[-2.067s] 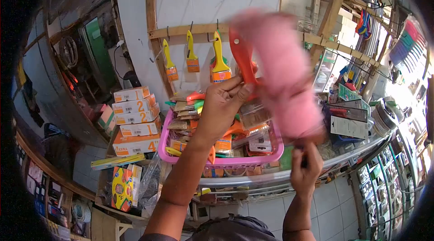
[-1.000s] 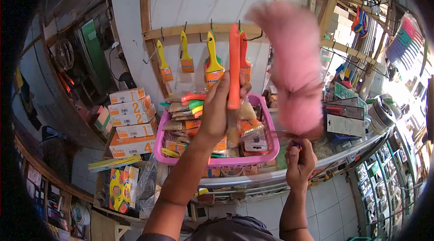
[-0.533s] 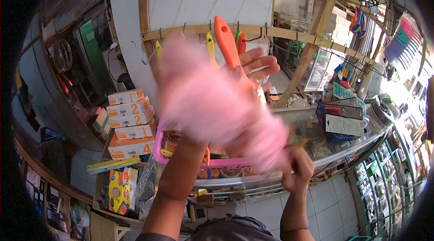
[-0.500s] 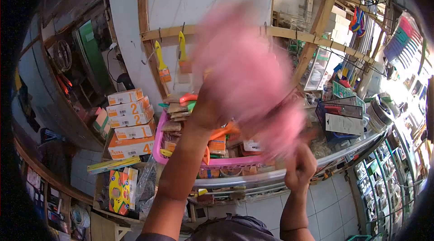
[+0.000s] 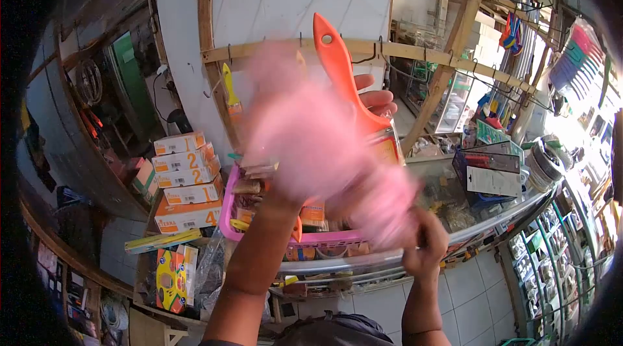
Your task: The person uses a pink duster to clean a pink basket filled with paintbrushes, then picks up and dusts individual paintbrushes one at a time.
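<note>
A pink cloth, smeared by motion, hangs in front of my left hand. Only some fingertips of that hand show, behind a large paintbrush with an orange handle. The brush stands tilted, handle end up, its metal band partly visible and its bristles hidden. It appears to rest in the left hand. My right hand, lower and to the right, is closed on the lower end of the cloth. Beneath the cloth is a pink basket holding packets and brushes.
A glass-topped counter carries the basket. Stacked orange-and-white boxes stand to the left, near a yellow glove box. Dark packaged goods lie right. A wooden rail with hooks holds a yellow paintbrush.
The pink cloth has swung down and left, uncovering the orange-handled paintbrush and the left fingertips. My right hand stays near the same place, slightly lower left.
</note>
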A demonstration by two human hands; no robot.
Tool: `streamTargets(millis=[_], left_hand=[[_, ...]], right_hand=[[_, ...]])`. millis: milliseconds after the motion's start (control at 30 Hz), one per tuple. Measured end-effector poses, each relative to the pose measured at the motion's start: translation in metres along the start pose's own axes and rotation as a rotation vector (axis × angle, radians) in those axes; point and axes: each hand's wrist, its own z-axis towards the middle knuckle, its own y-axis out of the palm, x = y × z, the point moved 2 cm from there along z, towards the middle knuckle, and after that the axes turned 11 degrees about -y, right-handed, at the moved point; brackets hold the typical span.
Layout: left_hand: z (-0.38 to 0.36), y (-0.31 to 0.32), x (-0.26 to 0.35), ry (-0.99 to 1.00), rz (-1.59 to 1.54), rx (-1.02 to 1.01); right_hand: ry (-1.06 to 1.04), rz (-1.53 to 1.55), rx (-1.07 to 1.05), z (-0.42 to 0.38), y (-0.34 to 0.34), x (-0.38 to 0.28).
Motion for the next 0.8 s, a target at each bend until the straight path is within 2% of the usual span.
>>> streamTargets(millis=[67,100,200,233,333,367,433,467,500,533,600,700,733,800], left_hand=[[0.002,-0.006,-0.002,0.103,0.178,0.028],[0.0,0.001,-0.002,0.104,0.138,0.065],[-0.003,-0.001,0.0,0.035,-0.21,-0.188],[0.001,-0.004,-0.001,0.056,-0.073,-0.109],[0.008,-0.004,-0.003,0.172,0.33,0.149],[0.008,-0.001,-0.002,0.128,0.273,0.133],[0.012,-0.024,-0.009,0.645,0.927,0.164],[0.014,-0.031,-0.017,0.474,0.804,0.141],[0.015,-0.022,-0.011,0.312,0.673,0.138],[0.021,-0.01,-0.013,0.105,0.348,0.183],[0.027,-0.006,-0.012,0.073,0.37,0.155],[0.037,-0.011,-0.021,0.109,0.371,0.154],[0.038,-0.012,-0.021,0.092,0.383,0.155],[0.042,-0.013,-0.02,0.059,0.406,0.152]], right_hand=[[0.277,0.103,0.229,-0.008,0.006,0.011],[0.313,0.111,0.155,-0.011,0.003,0.015],[0.003,-0.087,-0.106,-0.004,-0.005,0.004],[-0.14,-0.073,-0.008,0.0,-0.001,0.009],[0.328,0.161,0.15,-0.006,0.004,0.017],[0.215,-0.006,0.014,0.0,0.001,0.012],[0.086,-0.062,-0.003,0.005,0.003,0.013],[0.025,-0.09,-0.012,0.007,0.004,0.014],[0.095,-0.115,-0.024,0.008,0.003,0.019],[0.224,0.032,0.057,0.009,0.007,0.029],[0.191,0.103,0.175,0.017,0.012,0.048],[0.358,0.263,0.247,0.053,0.011,0.048],[0.426,0.378,0.223,0.066,0.015,0.05],[0.447,0.402,0.177,0.09,0.023,0.052]])
